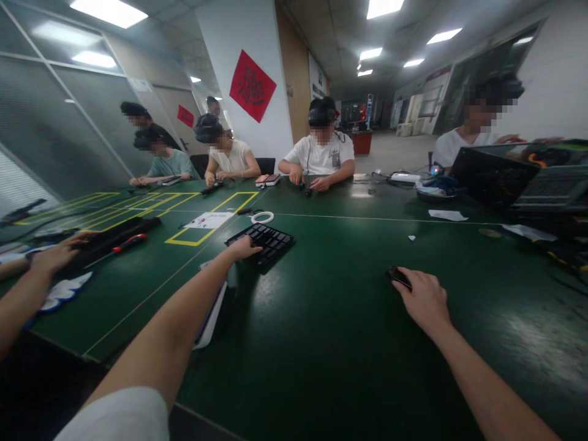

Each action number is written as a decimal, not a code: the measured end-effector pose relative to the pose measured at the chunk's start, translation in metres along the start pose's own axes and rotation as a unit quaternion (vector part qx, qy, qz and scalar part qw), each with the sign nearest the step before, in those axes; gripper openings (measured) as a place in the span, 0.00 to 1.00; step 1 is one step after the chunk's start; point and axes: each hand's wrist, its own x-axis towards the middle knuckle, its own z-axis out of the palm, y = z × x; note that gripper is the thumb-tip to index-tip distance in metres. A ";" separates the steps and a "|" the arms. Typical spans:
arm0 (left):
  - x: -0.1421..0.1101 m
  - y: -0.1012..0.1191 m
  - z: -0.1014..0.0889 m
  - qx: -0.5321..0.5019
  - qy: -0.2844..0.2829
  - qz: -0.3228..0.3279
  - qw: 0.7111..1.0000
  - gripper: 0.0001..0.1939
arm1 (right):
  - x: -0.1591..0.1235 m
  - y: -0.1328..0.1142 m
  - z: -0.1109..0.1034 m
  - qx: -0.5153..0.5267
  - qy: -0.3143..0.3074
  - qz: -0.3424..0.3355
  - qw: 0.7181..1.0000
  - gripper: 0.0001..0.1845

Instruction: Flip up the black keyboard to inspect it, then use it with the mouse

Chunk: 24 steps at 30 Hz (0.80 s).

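My left hand (243, 247) reaches far forward and grips the near edge of a small black keyboard (264, 240) lying on the green table (331, 324). My right hand (423, 296) rests on the table to the right, fingers curled over a small black object (396, 275), apparently a mouse, that peeks out at the fingertips. A white ring (262, 217) lies just beyond the keyboard.
A neighbour's hand (57, 252) on the left touches a long black item (108, 239) beside a red-handled tool (130, 242). Several people sit along the far edge. Yellow tape boxes (184, 240) mark the table. A laptop (493, 174) and clutter stand at the right.
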 end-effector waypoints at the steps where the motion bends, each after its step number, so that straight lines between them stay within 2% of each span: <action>1: 0.000 0.001 0.001 0.012 0.008 -0.001 1.000 0.26 | 0.000 0.000 0.000 0.000 -0.001 0.001 1.000 0.25; 9: -0.012 0.010 0.003 0.054 0.027 0.005 0.998 0.24 | -0.002 -0.002 -0.003 0.002 -0.014 0.005 1.000 0.25; 13: -0.031 0.037 0.006 0.013 0.053 0.023 0.998 0.27 | -0.002 -0.005 -0.006 0.012 -0.018 0.013 1.000 0.25; 15: -0.042 0.055 0.010 -0.021 0.068 0.048 0.996 0.24 | -0.002 -0.008 -0.008 0.019 -0.016 0.015 1.000 0.25; 20: -0.065 0.098 0.022 -0.171 0.115 0.104 0.973 0.17 | -0.006 -0.018 -0.014 0.087 -0.008 0.019 0.996 0.24; 22: -0.075 0.114 0.024 -0.280 0.114 0.112 0.947 0.16 | -0.009 -0.025 -0.016 0.121 0.005 0.010 0.993 0.23; 24: -0.089 0.131 0.022 -0.419 0.076 0.102 0.899 0.15 | -0.014 -0.033 -0.018 0.160 0.009 -0.017 0.987 0.23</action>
